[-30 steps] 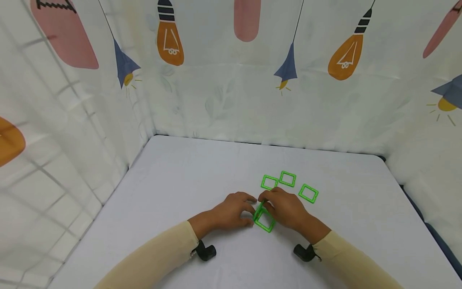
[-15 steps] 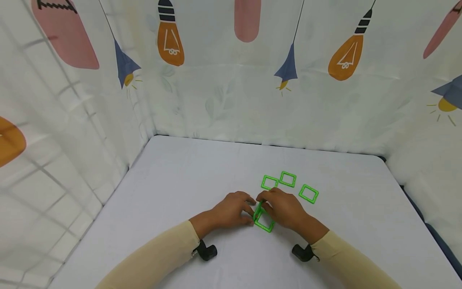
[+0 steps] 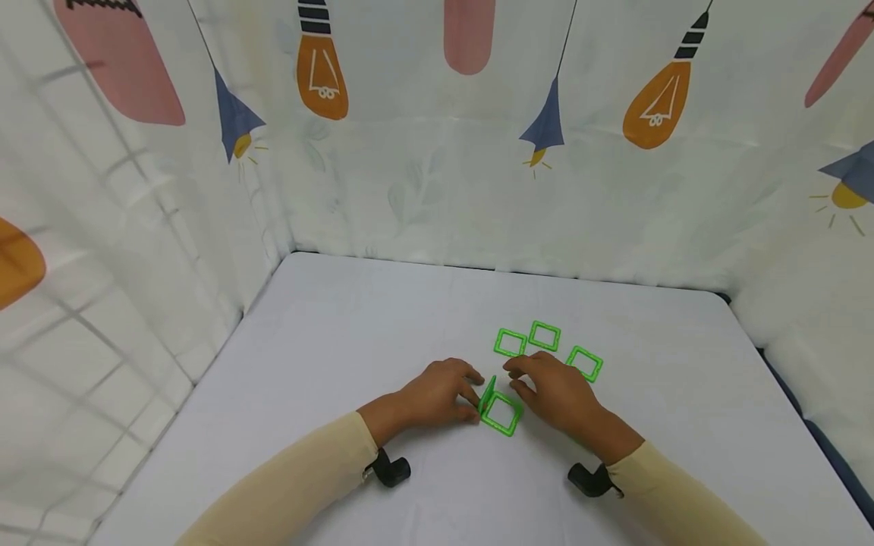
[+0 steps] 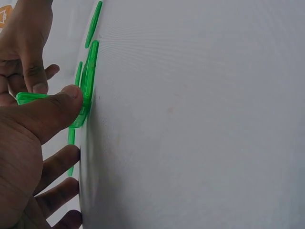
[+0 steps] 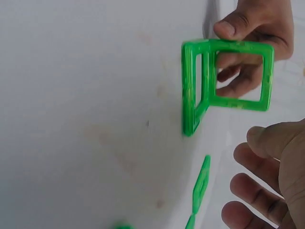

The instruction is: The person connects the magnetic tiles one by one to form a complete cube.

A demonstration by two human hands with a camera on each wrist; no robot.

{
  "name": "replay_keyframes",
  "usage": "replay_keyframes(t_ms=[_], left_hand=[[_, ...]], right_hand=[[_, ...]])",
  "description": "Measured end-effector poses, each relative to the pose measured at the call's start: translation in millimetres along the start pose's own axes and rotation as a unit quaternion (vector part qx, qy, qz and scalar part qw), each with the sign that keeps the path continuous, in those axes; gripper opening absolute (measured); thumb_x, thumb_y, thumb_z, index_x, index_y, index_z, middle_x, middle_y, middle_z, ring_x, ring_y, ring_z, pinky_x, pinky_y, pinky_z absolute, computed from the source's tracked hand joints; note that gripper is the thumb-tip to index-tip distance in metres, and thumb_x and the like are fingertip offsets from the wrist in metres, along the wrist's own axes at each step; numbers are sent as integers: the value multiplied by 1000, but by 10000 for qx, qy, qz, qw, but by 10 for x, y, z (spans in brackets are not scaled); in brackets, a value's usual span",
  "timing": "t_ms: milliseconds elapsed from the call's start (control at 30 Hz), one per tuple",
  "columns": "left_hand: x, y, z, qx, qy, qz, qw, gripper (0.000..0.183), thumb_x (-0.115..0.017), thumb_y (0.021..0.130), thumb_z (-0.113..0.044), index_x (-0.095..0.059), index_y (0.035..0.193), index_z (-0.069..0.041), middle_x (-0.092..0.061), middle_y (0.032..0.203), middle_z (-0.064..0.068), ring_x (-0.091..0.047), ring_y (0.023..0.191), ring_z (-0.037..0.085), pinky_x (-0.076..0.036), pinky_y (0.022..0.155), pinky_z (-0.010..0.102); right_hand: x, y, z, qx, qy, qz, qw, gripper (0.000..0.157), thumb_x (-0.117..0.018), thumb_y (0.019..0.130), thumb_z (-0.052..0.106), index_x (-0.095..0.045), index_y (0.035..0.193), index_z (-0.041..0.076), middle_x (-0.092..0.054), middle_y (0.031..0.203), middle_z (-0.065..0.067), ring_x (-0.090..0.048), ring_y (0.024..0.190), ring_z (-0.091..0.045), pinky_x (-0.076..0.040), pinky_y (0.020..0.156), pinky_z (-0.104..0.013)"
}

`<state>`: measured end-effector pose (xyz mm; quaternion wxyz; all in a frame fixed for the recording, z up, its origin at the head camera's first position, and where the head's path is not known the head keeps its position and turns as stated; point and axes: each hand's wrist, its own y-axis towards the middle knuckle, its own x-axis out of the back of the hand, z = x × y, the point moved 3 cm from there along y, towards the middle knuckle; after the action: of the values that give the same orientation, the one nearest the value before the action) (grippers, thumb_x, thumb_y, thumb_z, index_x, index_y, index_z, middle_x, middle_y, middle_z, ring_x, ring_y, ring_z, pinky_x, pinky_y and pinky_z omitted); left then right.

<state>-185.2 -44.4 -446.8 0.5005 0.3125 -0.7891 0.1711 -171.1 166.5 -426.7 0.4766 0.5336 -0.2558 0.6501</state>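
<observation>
Two green translucent square frames, like magnetic building tiles, meet at one edge. One flat frame [image 3: 497, 428] lies on the table and the other, an upright frame [image 5: 243, 47], stands from its left side. My left hand [image 3: 437, 394] is just left of them. In the left wrist view its thumb [image 4: 71, 95] touches the tiles at their joint, while the other fingers are spread loosely behind the upright one. My right hand [image 3: 556, 390] hovers to the right of the pair, apart from it, with relaxed fingers and nothing between them.
Beyond the right hand lie three more green square frames: a left one [image 3: 498, 340], a middle one [image 3: 558, 340] and a right one [image 3: 598, 370]. All rest on the white table [image 3: 369, 326]. A printed curtain [image 3: 423, 189] stands behind the table's far edge.
The right hand has let go of the upright frame and drawn back to the right. That frame stays standing, and the left hand has hardly moved.
</observation>
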Motion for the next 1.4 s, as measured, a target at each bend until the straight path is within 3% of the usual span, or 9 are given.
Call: replay_keyframes(t_ms=[233,467,867,1400], left_hand=[[3,7,8,66,-9,-11,10000,19,-84,88,-32,-84,103,-20,-66,130,-1,-54,127,19,-42,108,39],[-27,10,10,60,-26,-22,10000,19,-84,88,-32,-84,103,-19,-66,130,-1,-54,128,19,-42,108,40],[-35,-2,2,88,-43,-40,9999,19,-84,88,-31,-84,103,-19,-65,131,-1,-54,128,19,-42,109,39],[-27,-7,4,145,-43,-65,9999,19,-84,88,-31,-84,103,-19,-65,130,-2,-54,128,18,-42,109,38]], right_hand=[[68,-97,-173,-354,-60,-69,9993,36,-83,89,27,-70,122,20,-72,108,5,-67,102,-19,-56,69,-33],[133,-207,-268,-661,-25,-37,9978,42,-83,88,30,-70,126,19,-71,108,4,-67,98,-19,-55,66,-33],[181,-353,-395,-820,-6,61,9966,45,-83,87,33,-70,126,16,-70,108,2,-68,95,-21,-53,64,-33],[225,-559,-556,-987,-189,43,9949,52,-86,84,34,-70,128,14,-72,110,5,-66,104,-24,-54,66,-36]])
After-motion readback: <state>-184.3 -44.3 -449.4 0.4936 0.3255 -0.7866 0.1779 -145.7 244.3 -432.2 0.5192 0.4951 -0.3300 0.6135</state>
